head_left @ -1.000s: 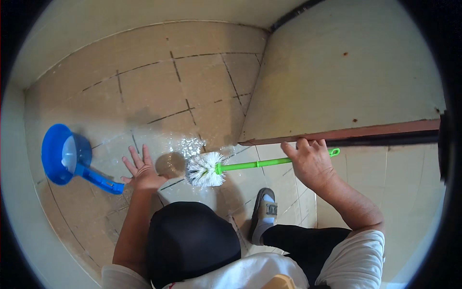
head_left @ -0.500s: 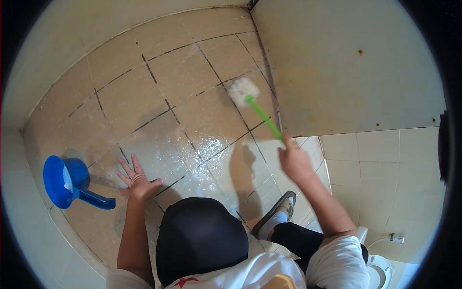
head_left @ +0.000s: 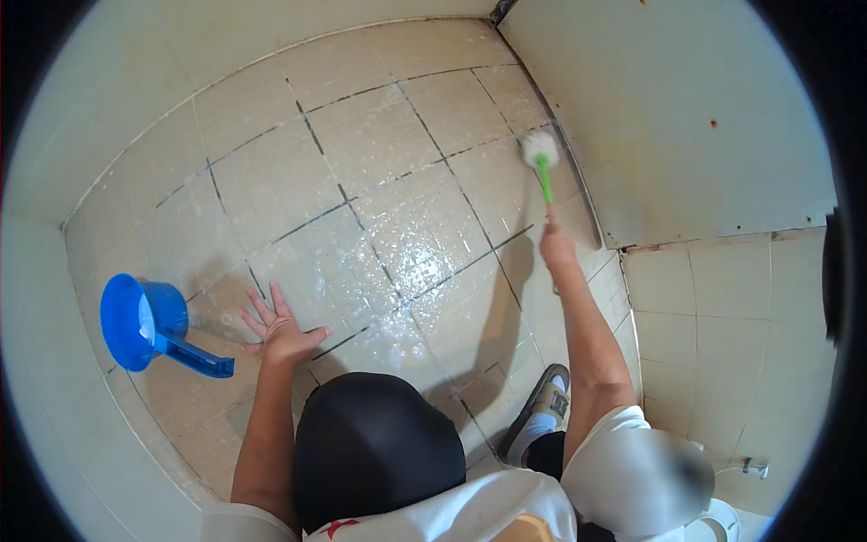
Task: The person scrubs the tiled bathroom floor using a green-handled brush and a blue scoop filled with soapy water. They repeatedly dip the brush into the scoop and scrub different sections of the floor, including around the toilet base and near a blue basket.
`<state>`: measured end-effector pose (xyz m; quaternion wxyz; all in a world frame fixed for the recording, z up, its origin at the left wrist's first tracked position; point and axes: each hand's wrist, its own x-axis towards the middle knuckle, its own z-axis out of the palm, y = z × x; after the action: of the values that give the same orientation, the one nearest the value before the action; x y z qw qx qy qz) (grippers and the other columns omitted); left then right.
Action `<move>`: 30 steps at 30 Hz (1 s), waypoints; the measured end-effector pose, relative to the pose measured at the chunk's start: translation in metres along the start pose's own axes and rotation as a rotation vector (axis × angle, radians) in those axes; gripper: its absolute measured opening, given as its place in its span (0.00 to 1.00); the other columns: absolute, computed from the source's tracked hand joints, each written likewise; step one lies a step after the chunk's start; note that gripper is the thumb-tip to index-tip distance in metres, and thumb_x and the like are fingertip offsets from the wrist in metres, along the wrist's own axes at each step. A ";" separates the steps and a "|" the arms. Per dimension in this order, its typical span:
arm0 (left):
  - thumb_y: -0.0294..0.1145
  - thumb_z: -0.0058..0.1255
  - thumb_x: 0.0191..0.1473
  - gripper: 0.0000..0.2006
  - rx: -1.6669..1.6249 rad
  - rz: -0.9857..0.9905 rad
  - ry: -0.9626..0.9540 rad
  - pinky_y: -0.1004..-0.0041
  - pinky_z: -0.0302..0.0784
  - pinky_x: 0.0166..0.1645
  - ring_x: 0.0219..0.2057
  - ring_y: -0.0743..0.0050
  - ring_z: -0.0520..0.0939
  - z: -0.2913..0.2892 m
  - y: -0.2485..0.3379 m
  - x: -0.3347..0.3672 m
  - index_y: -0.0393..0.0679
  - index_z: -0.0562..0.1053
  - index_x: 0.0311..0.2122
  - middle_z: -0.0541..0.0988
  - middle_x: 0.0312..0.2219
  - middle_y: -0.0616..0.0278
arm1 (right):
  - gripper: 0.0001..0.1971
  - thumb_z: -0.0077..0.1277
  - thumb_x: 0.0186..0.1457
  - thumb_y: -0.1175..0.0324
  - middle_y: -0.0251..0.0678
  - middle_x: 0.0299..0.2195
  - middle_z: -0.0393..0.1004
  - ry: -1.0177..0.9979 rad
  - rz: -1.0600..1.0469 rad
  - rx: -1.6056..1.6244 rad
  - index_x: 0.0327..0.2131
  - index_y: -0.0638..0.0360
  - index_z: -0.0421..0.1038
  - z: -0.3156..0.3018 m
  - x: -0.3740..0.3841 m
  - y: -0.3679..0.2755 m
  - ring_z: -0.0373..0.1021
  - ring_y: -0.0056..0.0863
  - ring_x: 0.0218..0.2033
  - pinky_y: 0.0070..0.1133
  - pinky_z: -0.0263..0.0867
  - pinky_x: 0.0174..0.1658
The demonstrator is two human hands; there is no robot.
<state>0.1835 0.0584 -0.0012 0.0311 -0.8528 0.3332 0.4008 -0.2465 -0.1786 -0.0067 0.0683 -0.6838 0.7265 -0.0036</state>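
My right hand (head_left: 558, 247) is closed round the handle of a toilet brush (head_left: 540, 152) with a green shaft and a round white bristle head. The bristle head is at the tiled floor (head_left: 397, 126), close to the foot of the pale panel on the right. My left hand (head_left: 284, 334) has its fingers spread and holds nothing; it is low over the tiles in front of my knee. To its left stands a blue dipper (head_left: 144, 323) with a long handle pointing toward my left wrist and something whitish inside.
Wet, shiny tiles (head_left: 406, 271) lie ahead of my knee. A pale panel (head_left: 686, 135) with rusty spots bounds the right side, and a tiled wall (head_left: 722, 334) continues below it. Part of a white toilet (head_left: 722, 519) shows at the lower right. My shoe (head_left: 539, 406) rests on the floor.
The brush and my right hand have moved right and forward, toward the panel's foot. My left hand stays spread. The whole view has shifted slightly.
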 end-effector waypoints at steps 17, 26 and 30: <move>0.57 0.66 0.28 0.67 0.055 -0.054 -0.061 0.27 0.36 0.54 0.62 0.38 0.23 -0.012 -0.001 -0.001 0.60 0.26 0.63 0.17 0.61 0.50 | 0.25 0.34 0.60 0.64 0.50 0.31 0.75 -0.068 -0.007 0.045 0.61 0.40 0.47 -0.010 0.112 -0.125 0.72 0.48 0.29 0.40 0.68 0.33; 0.57 0.65 0.28 0.67 0.057 -0.068 -0.043 0.27 0.36 0.54 0.62 0.38 0.23 -0.011 -0.007 0.000 0.59 0.26 0.63 0.17 0.61 0.50 | 0.17 0.38 0.53 0.71 0.53 0.32 0.73 -0.541 -0.992 0.192 0.47 0.55 0.67 -0.023 -0.113 -0.337 0.71 0.49 0.36 0.38 0.67 0.40; 0.58 0.65 0.28 0.67 0.066 -0.052 -0.051 0.27 0.37 0.54 0.62 0.38 0.23 -0.015 -0.001 -0.003 0.59 0.26 0.63 0.17 0.61 0.50 | 0.26 0.38 0.52 0.74 0.52 0.32 0.74 -0.343 -0.594 0.063 0.57 0.45 0.57 0.003 -0.035 -0.274 0.71 0.49 0.35 0.37 0.68 0.39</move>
<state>0.1925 0.0561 0.0104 0.0782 -0.8492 0.3231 0.4102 0.0277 -0.1616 0.0206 0.2066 -0.8537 0.4730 0.0692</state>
